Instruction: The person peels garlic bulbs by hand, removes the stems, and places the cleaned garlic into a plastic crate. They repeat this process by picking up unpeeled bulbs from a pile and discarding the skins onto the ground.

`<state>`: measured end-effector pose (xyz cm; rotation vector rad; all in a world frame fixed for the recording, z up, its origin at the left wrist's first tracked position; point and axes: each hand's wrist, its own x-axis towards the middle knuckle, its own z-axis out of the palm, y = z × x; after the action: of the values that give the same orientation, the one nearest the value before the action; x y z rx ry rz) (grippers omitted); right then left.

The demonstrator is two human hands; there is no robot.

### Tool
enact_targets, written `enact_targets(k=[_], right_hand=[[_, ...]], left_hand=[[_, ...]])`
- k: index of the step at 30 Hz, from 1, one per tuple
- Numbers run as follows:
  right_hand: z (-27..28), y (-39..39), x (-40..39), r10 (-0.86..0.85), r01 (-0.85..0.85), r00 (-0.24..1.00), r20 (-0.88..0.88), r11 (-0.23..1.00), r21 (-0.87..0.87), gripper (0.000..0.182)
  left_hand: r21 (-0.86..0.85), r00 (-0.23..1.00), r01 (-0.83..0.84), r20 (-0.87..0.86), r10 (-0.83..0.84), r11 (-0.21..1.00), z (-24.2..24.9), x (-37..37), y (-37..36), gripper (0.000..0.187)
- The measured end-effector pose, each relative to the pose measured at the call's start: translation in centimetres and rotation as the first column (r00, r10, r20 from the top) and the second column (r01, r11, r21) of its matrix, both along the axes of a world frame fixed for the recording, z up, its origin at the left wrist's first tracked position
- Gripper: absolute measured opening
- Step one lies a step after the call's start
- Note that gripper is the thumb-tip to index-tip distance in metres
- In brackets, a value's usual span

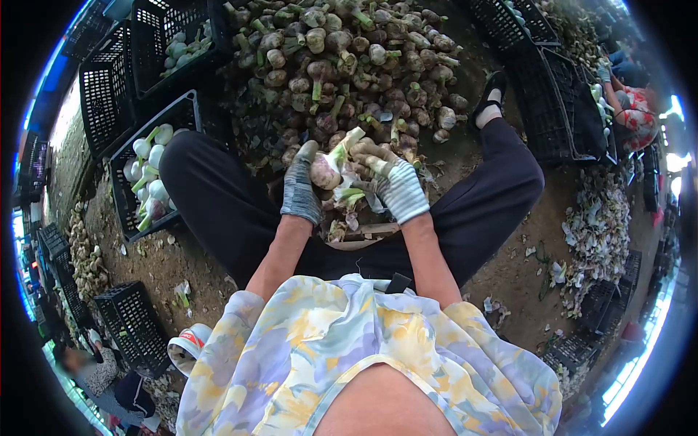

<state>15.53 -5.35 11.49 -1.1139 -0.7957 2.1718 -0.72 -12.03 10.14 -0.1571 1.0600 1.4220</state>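
My left hand [301, 185], in a grey striped glove, is closed around a purple-white garlic bulb [324, 172] between my knees. The bulb's pale green stem [345, 147] slants up to the right. My right hand [392, 178], in a white and grey striped glove, has its fingers curled at the stem and the loose skins beside it. Peeled skins and leaf bits [351, 195] hang between the two hands. Just beyond them lies a big heap of unpeeled garlic [356, 65] on the ground.
At the left, a black crate [125, 207] holds cleaned white bulbs [151, 163]; more crates [105, 87] stand behind it. Stacked crates [552, 109] are on the right, near another person [640, 116]. A skin pile [600, 225] lies lower right. Another person [109, 381] sits lower left.
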Motion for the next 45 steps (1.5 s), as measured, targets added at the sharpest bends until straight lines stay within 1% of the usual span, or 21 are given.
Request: enact_targets(k=[1, 2, 5, 7, 9, 10, 11, 12, 17, 19, 21, 24, 28, 29, 32, 33, 35, 37, 39, 41, 45], right_hand=[[0.5, 0.0, 0.1, 0.025, -0.025, 0.999, -0.034, 1.0, 0.001, 0.035], [0.4, -0.4, -0.3, 0.033, -0.031, 0.999, -0.032, 0.998, 0.054, 0.036], [-1.3, -0.8, -1.3, 0.001, -0.052, 0.984, 0.178, 0.958, 0.281, 0.026], [-1.5, -1.0, -1.0, -0.051, 0.051, 0.996, -0.077, 0.999, 0.007, 0.018], [-2.8, -0.7, -0.4, -0.014, 0.013, 1.0, 0.001, 0.989, 0.146, 0.026], [-3.3, -0.5, -0.1, 0.016, -0.04, 0.996, 0.085, 0.959, 0.282, 0.034], [-2.6, -0.3, -0.1, 0.026, -0.114, 0.977, 0.211, 0.902, 0.417, 0.033], [-2.1, -0.3, -0.3, 0.002, -0.141, 0.96, 0.281, 0.867, 0.478, 0.033], [-0.2, -0.1, 0.4, 0.089, -0.139, 0.986, 0.142, 0.909, 0.393, 0.035], [-0.4, -0.7, 0.6, 0.053, -0.059, 0.998, 0.033, 0.98, 0.188, 0.041], [-0.9, -1.3, -0.3, 0.033, -0.045, 0.997, 0.069, 0.984, 0.172, 0.047], [-2.4, -2.0, -1.6, -0.3, 0.049, 0.889, 0.346, 0.813, 0.58, 0.039], [-3.3, -0.8, -2.6, -0.383, -0.266, 0.684, 0.62, 0.66, 0.702, 0.03], [-4.0, -0.4, -2.9, -0.483, -0.502, 0.426, 0.765, 0.578, 0.643, 0.027], [-4.4, 3.5, 0.7, -0.287, -0.291, 0.418, 0.862, 0.856, 0.427, 0.027], [-7.4, 4.9, 1.1, -0.236, -0.307, 0.341, 0.91, 0.887, 0.345, 0.028], [-8.3, 4.7, 0.1, -0.13, -0.564, 0.456, 0.88, 0.723, 0.399, 0.023], [-8.0, 3.7, -1.3, -0.143, -0.127, 0.872, 0.468, 0.858, 0.497, 0.024], [-7.4, 2.5, -0.7, -0.132, -0.154, 0.928, 0.347, 0.713, 0.684, 0.026], [1.8, 0.6, -0.5, 0.128, -0.128, 0.985, -0.118, 0.992, 0.013, 0.028], [1.2, 0.0, 0.1, 0.216, -0.264, 0.962, 0.166, 0.889, 0.373, 0.028]], left_hand=[[0.088, 0.992, 0.001, -0.122, 0.01, 0.996, -0.1, 0.0, 0.1, 0.022], [0.069, 0.82, -0.072, -0.564, 0.098, 0.995, 2.1, 1.9, 0.6, 0.014], [0.076, 0.583, 0.083, -0.812, 0.013, 0.994, 2.6, 3.6, 0.3, 0.012], [0.027, 0.506, 0.147, -0.861, -0.052, 0.989, 2.5, 3.9, 0.0, 0.02], [-0.025, 0.43, 0.204, -0.896, -0.113, 0.979, 2.3, 4.0, 0.0, 0.028], [-0.087, 0.902, 0.121, -0.406, -0.146, 0.989, 2.1, 3.7, 0.2, 0.027], [-0.189, 0.964, 0.091, 0.262, -0.039, 0.978, 1.8, 3.1, 0.3, 0.03], [0.116, 0.825, 0.275, 0.481, -0.296, 0.955, -3.0, 1.1, -0.6, 0.04], [0.226, 0.773, 0.313, 0.504, -0.386, 0.922, -0.5, 1.8, 0.0, 0.04], [-0.179, 0.971, 0.101, 0.232, -0.057, 0.979, 0.0, 2.1, 0.6, 0.041], [-0.134, 0.977, 0.126, 0.187, -0.1, 0.983, -0.4, 2.3, 0.2, 0.041], [-0.013, 0.963, 0.016, -0.27, -0.019, 1.0, -2.8, 3.1, 0.4, 0.028], [-0.075, 0.986, -0.048, -0.164, 0.035, 0.996, -1.0, 3.6, 0.3, 0.025], [-0.072, 0.986, -0.039, -0.164, 0.027, 0.997, 1.0, 3.7, 0.0, 0.025], [0.019, 0.99, 0.015, 0.143, -0.017, 1.0, 1.8, 2.1, -1.9, 0.034], [0.158, 0.881, 0.039, 0.46, -0.108, 0.987, 0.8, 0.6, -2.0, 0.051], [0.417, 0.792, 0.183, 0.473, -0.385, 0.89, 1.9, -1.0, -1.3, 0.057], [0.499, 0.766, 0.105, 0.512, -0.39, 0.86, 1.5, -1.4, -0.9, 0.071], [0.485, 0.777, 0.073, 0.52, -0.354, 0.871, 2.3, -1.2, -1.1, 0.073], [0.492, 0.783, 0.124, 0.485, -0.389, 0.862, 1.1, -1.3, -1.3, 0.074], [0.341, 0.85, 0.208, 0.401, -0.342, 0.917, 2.8, 0.6, -1.2, 0.064]])
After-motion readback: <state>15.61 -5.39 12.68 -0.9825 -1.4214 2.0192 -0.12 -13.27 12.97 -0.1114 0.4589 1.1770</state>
